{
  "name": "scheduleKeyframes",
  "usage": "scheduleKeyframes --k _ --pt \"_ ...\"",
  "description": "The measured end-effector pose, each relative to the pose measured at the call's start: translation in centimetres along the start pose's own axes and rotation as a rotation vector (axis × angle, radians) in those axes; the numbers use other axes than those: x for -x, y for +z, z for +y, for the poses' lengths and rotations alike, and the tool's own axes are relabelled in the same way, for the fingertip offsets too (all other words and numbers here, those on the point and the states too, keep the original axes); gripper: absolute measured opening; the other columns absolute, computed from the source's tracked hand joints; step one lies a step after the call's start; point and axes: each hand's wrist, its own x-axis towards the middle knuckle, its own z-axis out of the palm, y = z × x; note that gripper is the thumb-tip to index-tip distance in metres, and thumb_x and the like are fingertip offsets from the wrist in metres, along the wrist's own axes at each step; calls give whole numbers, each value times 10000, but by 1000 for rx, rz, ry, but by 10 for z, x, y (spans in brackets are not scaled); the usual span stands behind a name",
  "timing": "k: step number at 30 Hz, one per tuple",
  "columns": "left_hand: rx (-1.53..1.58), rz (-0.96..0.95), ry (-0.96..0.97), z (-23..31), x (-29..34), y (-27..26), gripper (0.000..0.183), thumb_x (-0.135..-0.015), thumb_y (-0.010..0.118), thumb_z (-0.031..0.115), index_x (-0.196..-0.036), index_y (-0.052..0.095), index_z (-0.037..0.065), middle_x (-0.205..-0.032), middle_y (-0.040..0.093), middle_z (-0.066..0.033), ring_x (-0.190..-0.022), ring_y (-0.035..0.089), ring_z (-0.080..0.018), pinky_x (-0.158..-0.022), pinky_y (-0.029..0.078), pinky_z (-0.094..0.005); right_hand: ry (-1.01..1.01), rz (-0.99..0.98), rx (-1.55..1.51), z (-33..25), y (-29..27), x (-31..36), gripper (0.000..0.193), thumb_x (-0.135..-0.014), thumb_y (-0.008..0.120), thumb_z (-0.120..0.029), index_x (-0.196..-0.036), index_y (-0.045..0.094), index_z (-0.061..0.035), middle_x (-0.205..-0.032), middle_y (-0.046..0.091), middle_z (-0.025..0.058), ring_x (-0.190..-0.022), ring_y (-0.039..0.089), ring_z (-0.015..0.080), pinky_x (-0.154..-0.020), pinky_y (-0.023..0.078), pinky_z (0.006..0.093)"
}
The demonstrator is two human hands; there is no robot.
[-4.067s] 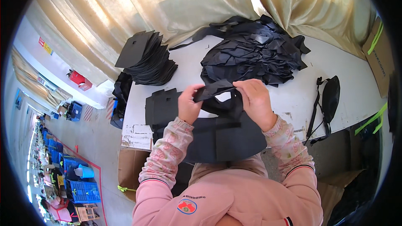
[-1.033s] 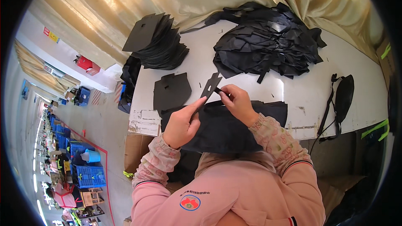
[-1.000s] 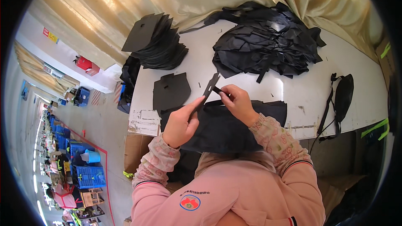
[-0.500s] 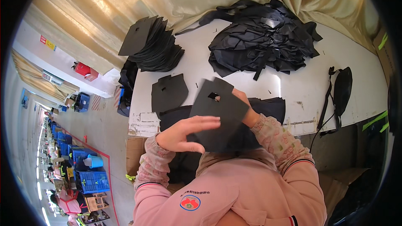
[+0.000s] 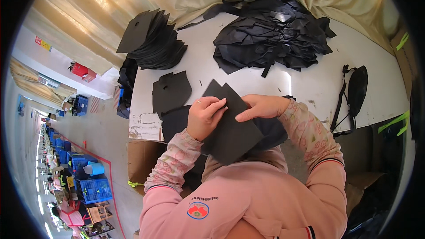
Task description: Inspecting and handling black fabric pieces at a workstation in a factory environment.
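Observation:
A flat black panel [image 5: 232,135] with a notched top edge is held tilted over the table's near edge. My left hand [image 5: 205,117] pinches at its upper part, thumb and fingers pressed together where the cutout lies, so the hole is hidden. My right hand [image 5: 267,106] grips the panel's upper right edge, thumb on top and fingers behind. Beneath it, dark fabric [image 5: 273,135] lies along the table edge, partly covered. A similar black panel [image 5: 179,89] with a small cutout rests on the table to the left.
Behind that panel rises a tall stack of black panels [image 5: 161,48]. A heap of crumpled black fabric [image 5: 270,40] fills the back of the white table [image 5: 305,79]. At the right lies a black pouch with a strap [image 5: 357,89]. A cardboard box [image 5: 142,159] stands below the left edge.
My left hand has gone from open fingers to a pinch at the panel's cutout. My right hand's thumb now shows on the panel's face. The panel has turned, and the view has shifted slightly.

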Motion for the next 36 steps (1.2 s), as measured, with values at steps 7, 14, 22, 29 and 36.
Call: scheduleKeyframes --k 7,14,22,29,36 --pt "832 337 -739 -24 17 -60 53 -939 597 78 -913 609 33 -718 561 -12 -570 536 -88 -560 462 -242 66 253 489 37 -62 23 481 -805 714 -74 -1247 531 -19 -1017 628 100 -923 583 173 -822 483 308" --pt "794 594 -1025 -148 155 -146 90 -894 607 133 -892 572 50 -721 535 -15 -617 519 -114 -585 457 -291 212 407 622 77 -86 57 525 -773 728 -70 -1250 513 -44 -996 633 136 -952 601 247 -852 479 350" --pt "87 -158 -606 -116 67 -46 387 -850 688 262 -1158 617 38 -1144 638 -147 -1123 584 -305 -973 443 -376 80 464 740 61 -58 54 524 -769 741 -98 -1237 506 -73 -1053 653 200 -996 631 361 -887 487 409" --pt "631 -764 -352 -58 -45 73 379 -872 696 243 -1171 622 22 -1119 657 -99 -1075 594 -184 -948 449 -307 45 500 860 35 -26 52 605 -751 756 -121 -1287 475 -129 -985 657 191 -957 638 366 -832 496 404" --pt "869 -1209 -434 -59 -54 110 520 -819 731 115 -1294 546 11 -1208 630 -74 -1080 566 -146 -969 441 -290 -7 596 967 37 -14 54 612 -735 768 -132 -1274 479 -141 -918 671 167 -890 659 365 -765 513 418"
